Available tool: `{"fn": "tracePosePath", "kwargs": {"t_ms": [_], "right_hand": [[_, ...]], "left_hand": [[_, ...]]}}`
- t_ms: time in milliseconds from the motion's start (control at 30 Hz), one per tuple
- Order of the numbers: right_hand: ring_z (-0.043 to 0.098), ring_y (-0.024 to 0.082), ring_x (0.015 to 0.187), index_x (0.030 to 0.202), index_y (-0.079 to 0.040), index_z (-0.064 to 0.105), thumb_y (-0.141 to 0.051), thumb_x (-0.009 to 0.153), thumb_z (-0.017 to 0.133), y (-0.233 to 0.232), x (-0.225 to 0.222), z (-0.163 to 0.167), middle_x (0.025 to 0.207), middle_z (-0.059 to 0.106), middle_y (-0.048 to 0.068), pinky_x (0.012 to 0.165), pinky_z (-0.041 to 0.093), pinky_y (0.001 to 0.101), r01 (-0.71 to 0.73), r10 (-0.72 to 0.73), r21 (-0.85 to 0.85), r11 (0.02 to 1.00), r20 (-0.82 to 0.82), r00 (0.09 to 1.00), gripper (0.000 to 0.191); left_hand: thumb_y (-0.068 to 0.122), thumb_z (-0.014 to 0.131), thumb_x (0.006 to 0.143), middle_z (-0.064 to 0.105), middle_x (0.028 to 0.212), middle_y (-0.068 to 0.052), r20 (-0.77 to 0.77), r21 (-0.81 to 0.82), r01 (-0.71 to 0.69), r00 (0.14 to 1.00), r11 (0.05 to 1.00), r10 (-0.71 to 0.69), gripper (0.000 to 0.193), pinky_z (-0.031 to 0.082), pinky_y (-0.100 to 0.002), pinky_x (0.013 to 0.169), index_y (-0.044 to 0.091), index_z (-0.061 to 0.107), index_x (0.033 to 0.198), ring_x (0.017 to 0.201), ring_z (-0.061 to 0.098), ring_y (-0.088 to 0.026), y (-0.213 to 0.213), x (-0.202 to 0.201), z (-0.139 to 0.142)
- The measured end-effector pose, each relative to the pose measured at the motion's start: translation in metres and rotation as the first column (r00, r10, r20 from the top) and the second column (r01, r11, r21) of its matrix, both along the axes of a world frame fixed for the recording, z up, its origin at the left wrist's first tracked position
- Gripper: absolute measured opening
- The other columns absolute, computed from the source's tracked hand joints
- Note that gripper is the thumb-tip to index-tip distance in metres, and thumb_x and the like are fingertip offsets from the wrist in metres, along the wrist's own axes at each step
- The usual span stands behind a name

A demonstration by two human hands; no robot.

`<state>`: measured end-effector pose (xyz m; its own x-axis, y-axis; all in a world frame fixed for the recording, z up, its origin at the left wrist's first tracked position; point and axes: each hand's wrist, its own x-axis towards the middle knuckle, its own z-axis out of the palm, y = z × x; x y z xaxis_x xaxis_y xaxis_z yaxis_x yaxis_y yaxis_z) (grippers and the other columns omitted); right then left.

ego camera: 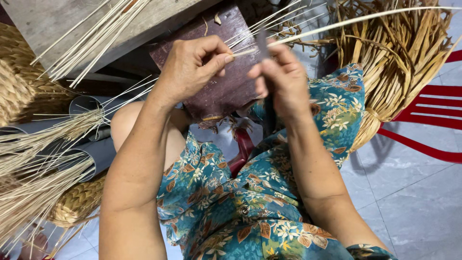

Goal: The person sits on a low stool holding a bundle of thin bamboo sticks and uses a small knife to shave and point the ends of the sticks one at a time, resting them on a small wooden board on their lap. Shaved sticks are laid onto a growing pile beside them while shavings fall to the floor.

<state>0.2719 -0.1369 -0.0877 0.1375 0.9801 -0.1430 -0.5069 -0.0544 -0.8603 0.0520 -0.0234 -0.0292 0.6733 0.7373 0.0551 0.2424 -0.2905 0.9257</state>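
Note:
My left hand [192,67] pinches the near end of a thin pale cane strip [365,18] between thumb and forefinger. The strip runs away up and to the right. My right hand [284,79] is closed around a dark knife blade [263,43] that stands upright against the strip just right of my left fingers. Both hands hover over a dark reddish wooden block [231,82] resting above my knees. I wear a teal flowered garment [250,192].
Bundles of thin pale sticks [91,36] lie on a grey board at top left. Grey tubes [91,154] filled with fine straws sit at left beside woven baskets [19,82]. A sheaf of dried leaves [399,62] leans on a red plastic chair [433,115] at right. Grey tiled floor [414,202].

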Motion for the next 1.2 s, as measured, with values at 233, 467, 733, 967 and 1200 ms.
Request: {"fn": "tracePosePath", "kwargs": {"t_ms": [233, 467, 733, 967, 1200], "right_hand": [[0.063, 0.014, 0.064, 0.143, -0.007, 0.054, -0.011, 0.109, 0.066, 0.000, 0.045, 0.004, 0.094, 0.073, 0.014, 0.050, 0.048, 0.0232, 0.209, -0.203, 0.127, 0.970, -0.058, 0.978, 0.036], [0.065, 0.015, 0.066, 0.145, -0.005, 0.054, -0.011, 0.109, 0.065, -0.003, -0.022, -0.006, 0.095, 0.073, 0.014, 0.060, 0.054, 0.0260, -0.127, 0.127, -0.007, 0.992, 0.028, 0.992, 0.039], [0.065, 0.015, 0.065, 0.137, -0.008, 0.056, -0.009, 0.108, 0.067, 0.003, 0.040, 0.002, 0.094, 0.073, 0.014, 0.053, 0.050, 0.0264, 0.206, -0.204, 0.029, 0.978, -0.066, 0.977, 0.031], [0.066, 0.014, 0.063, 0.138, -0.008, 0.055, -0.010, 0.107, 0.065, 0.005, 0.017, -0.006, 0.093, 0.074, 0.015, 0.053, 0.052, 0.0239, 0.243, -0.243, 0.024, 0.970, 0.025, 0.970, 0.032], [0.067, 0.013, 0.068, 0.145, -0.005, 0.053, -0.012, 0.107, 0.063, 0.003, -0.029, -0.011, 0.097, 0.074, 0.013, 0.060, 0.054, 0.0228, 0.037, -0.037, -0.010, 0.999, -0.004, 0.999, 0.040]], "left_hand": [[0.018, 0.070, 0.104, 0.072, 0.074, 0.001, -0.008, 0.004, -0.004, 1.000, 1.000, 0.004, 0.015, 0.051, -0.022, 0.059, 0.005, 0.074, 0.099, 0.067, 0.068, -0.003, 0.004, -0.010, 0.003], [0.017, 0.070, 0.102, 0.072, 0.072, -0.001, -0.028, 0.049, 0.010, 1.000, 0.999, -0.009, 0.014, 0.050, -0.023, 0.058, 0.004, 0.074, 0.101, 0.067, 0.068, -0.004, 0.000, -0.003, 0.000], [0.018, 0.073, 0.106, 0.074, 0.084, -0.004, -0.157, 0.085, -0.106, 0.981, 0.991, 0.118, 0.009, 0.051, -0.025, 0.067, 0.010, 0.077, 0.109, 0.076, 0.068, -0.008, 0.025, -0.058, 0.013], [0.007, 0.076, 0.095, 0.058, 0.140, -0.013, -0.149, 0.742, -0.137, 0.921, 0.657, 0.360, 0.031, 0.050, -0.043, 0.104, 0.013, 0.073, 0.126, 0.126, 0.059, -0.033, 0.018, -0.060, 0.019], [0.018, 0.075, 0.101, 0.071, 0.114, -0.012, -0.158, 0.379, 0.000, 0.985, 0.925, 0.065, 0.021, 0.055, -0.040, 0.087, 0.012, 0.073, 0.121, 0.103, 0.069, -0.032, 0.000, 0.009, -0.011]]}}
